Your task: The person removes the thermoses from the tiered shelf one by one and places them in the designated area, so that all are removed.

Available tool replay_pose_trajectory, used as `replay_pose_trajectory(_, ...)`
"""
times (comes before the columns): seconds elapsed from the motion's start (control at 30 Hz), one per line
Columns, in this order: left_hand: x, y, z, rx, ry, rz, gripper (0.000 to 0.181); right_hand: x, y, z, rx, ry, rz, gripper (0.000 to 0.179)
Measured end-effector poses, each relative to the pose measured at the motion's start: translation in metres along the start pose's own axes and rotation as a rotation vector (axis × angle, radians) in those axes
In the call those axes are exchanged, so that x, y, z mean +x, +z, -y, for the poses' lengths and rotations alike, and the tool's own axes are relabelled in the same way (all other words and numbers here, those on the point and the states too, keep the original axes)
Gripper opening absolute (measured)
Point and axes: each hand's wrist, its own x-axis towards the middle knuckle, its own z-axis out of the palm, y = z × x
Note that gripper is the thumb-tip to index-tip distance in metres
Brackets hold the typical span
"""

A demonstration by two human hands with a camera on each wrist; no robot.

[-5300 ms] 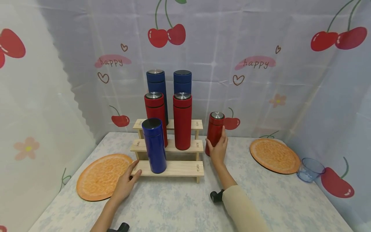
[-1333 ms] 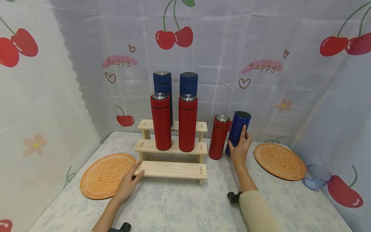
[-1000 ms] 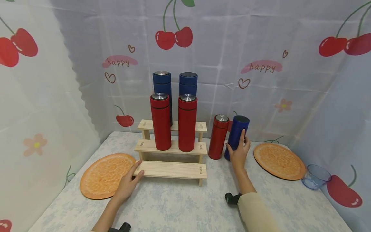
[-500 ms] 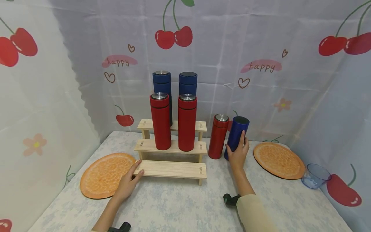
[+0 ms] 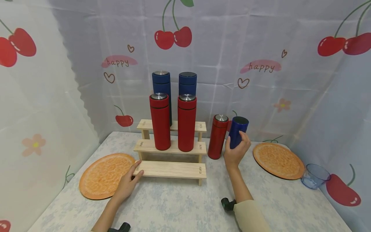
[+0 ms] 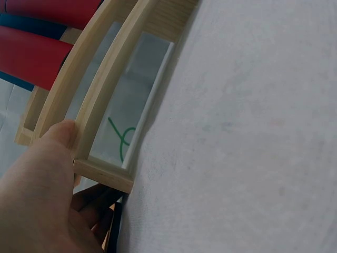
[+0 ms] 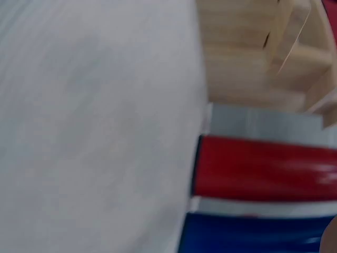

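My left hand grips the left end of the bottom step of a three-step wooden display stand. In the left wrist view its thumb lies on the step's edge and its fingers are around the end. My right hand is in front of a glossy blue thermos, its fingers loosely bent and no longer wrapped around it. The blue thermos stands upright on the table, right beside a short red thermos. In the right wrist view a narrow gap separates the blue thermos from the red one.
Two tall red thermoses stand on the middle step, and two dark blue thermoses behind on the top step. Round orange placemats lie at left and right. A clear blue cup is by the right edge. A printed curtain hangs behind.
The blue thermos has gone from the bottom step to the table beside the short red thermos. The right hand has just let go and drawn back slightly. The left hand keeps its grip.
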Motion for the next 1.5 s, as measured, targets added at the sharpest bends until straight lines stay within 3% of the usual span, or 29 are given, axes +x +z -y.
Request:
replay_pose_trajectory(0.17,0.000,0.000,0.001,0.001,0.003,-0.005,0.057,0.012,0.017,0.066,0.241,-0.043,0.070,0.043)
replay_pose_trajectory(0.27,0.000,0.000,0.001,-0.002,0.005,-0.006,0.057,0.014,0.031,0.090,0.342,-0.057,0.166,0.053)
replay_pose_trajectory(0.4,0.000,0.001,0.000,-0.007,-0.001,-0.002,0.058,0.009,0.052,0.098,0.397,-0.011,0.339,0.077)
replay_pose_trajectory(0.53,0.000,0.001,-0.002,-0.005,-0.010,0.004,0.060,0.001,0.068,0.101,0.370,0.054,0.489,0.097)
replay_pose_trajectory(0.77,0.002,0.003,-0.001,0.001,-0.003,0.003,0.060,-0.018,0.078,0.097,0.248,0.042,0.639,0.107)
replay_pose_trajectory(1.07,0.001,0.004,-0.001,0.002,-0.005,0.004,0.060,-0.024,0.075,0.095,0.219,0.012,0.607,0.101)
replay_pose_trajectory(1.3,-0.001,0.002,-0.001,0.003,-0.011,0.007,0.059,-0.027,0.062,0.098,0.219,-0.038,0.511,0.097)
replay_pose_trajectory(1.5,-0.002,0.000,-0.001,0.003,-0.006,0.002,0.058,-0.015,0.045,0.098,0.251,-0.091,0.399,0.095)
